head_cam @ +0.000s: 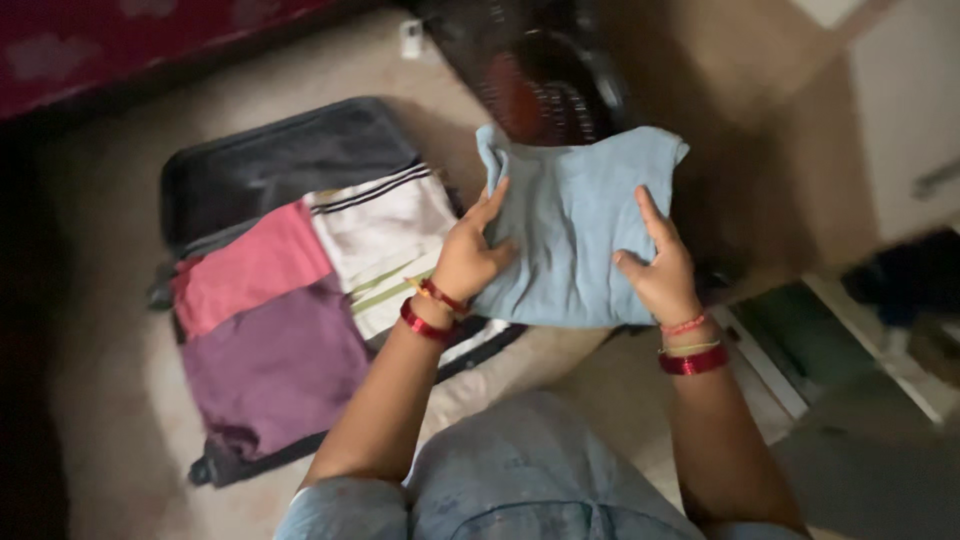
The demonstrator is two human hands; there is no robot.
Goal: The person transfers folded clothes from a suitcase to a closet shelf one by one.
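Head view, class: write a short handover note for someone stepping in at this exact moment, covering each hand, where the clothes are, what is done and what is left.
Left hand: gripping the left edge of the folded light blue garment, held up in the air.
Right hand: gripping the same garment's right side, thumb on its front.
Open suitcase lies on the floor to the left.
Done: a pink piece, a purple piece and a white striped piece already lie folded inside it.
Left: the blue garment is folded but not yet in the suitcase.
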